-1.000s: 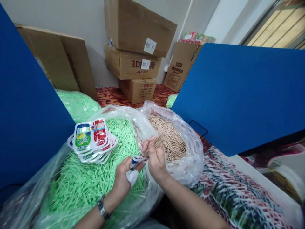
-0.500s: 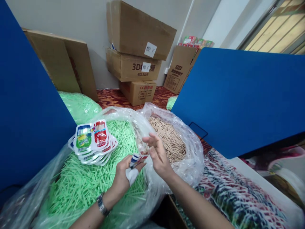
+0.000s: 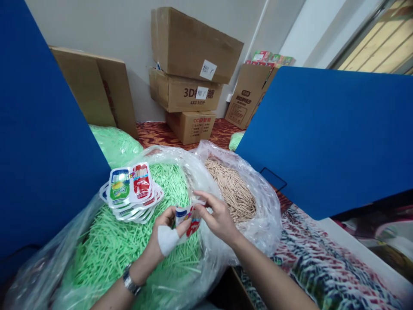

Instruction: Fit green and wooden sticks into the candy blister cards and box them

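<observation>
My left hand (image 3: 158, 239), with a white wrap around the base of the thumb and a watch at the wrist, grips a small printed plastic packet (image 3: 192, 225) in blue, white and red. At the packet's upper right edge, the thumb and fingers of my right hand (image 3: 221, 217) close on it. Whether any sticks are inside is hard to make out. Beneath both hands lies a clear bag of thin pale-green sticks (image 3: 109, 249). A pile of similar packets (image 3: 130, 187), showing green and red halves, rests on those sticks to the left.
Right of the green sticks, another clear bag holds brown sticks (image 3: 230, 191). Blue panels (image 3: 329, 137) flank the workspace. Stacked cardboard boxes (image 3: 193, 47) stand against the wall, with a carton (image 3: 247, 97) beside them. A patterned cloth (image 3: 325, 262) covers the lower right.
My right hand has come down and closed on the packet's edge. My left hand has turned, so the packet's printed face shows more. The view has shifted slightly.
</observation>
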Tool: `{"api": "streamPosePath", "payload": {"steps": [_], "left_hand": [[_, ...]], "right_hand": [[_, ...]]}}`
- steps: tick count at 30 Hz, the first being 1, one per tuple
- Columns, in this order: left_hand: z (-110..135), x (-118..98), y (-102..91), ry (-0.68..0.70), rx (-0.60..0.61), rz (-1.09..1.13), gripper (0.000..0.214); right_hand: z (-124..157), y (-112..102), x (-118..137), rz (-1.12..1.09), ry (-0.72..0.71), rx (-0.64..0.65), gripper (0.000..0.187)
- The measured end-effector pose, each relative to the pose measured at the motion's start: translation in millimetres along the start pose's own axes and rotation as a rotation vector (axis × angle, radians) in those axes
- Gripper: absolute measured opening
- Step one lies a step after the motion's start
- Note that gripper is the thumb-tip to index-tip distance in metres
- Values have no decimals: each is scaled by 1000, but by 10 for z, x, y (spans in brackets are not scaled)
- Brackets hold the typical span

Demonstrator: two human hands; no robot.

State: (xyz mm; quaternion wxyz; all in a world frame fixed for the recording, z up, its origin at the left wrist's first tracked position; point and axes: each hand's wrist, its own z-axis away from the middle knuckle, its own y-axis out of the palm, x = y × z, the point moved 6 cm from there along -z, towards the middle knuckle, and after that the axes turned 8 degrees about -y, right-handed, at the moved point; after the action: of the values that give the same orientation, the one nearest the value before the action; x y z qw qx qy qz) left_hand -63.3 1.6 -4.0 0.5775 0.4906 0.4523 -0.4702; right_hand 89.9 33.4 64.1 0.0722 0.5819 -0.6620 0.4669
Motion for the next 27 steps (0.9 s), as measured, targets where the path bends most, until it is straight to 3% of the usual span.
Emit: {"api": "streamPosePath", "payload": {"steps": [3, 7, 10, 13, 16, 19, 22, 24, 27], "left_hand": [[31, 63, -147, -37, 28, 13, 25], [154, 53, -252, 25, -15, -190, 28], [261, 51, -236, 42, -17, -346, 26], [340, 45, -209, 22, 61, -448, 20], [382, 19, -203, 52, 153, -523, 25], [375, 62, -257, 74, 133, -595, 33], [361, 173, -314, 66, 73, -651, 32], [366, 237, -341, 41, 41, -641, 31], [393, 264, -356, 1, -4, -595, 35]], "right_hand": [[-21, -28, -26, 25, 36, 72, 36], [-62, 162, 143, 80, -121, 330, 33], [-50, 346, 224, 232, -272, 323, 45], [-4, 503, 261, 343, -400, 270, 53], [32, 613, 324, 425, -494, 276, 52], [48, 706, 408, 489, -544, 364, 45], [39, 731, 438, 426, -514, 513, 36], [-9, 652, 393, 238, -428, 572, 27], [-175, 414, 94, -50, -126, 437, 26]]}}
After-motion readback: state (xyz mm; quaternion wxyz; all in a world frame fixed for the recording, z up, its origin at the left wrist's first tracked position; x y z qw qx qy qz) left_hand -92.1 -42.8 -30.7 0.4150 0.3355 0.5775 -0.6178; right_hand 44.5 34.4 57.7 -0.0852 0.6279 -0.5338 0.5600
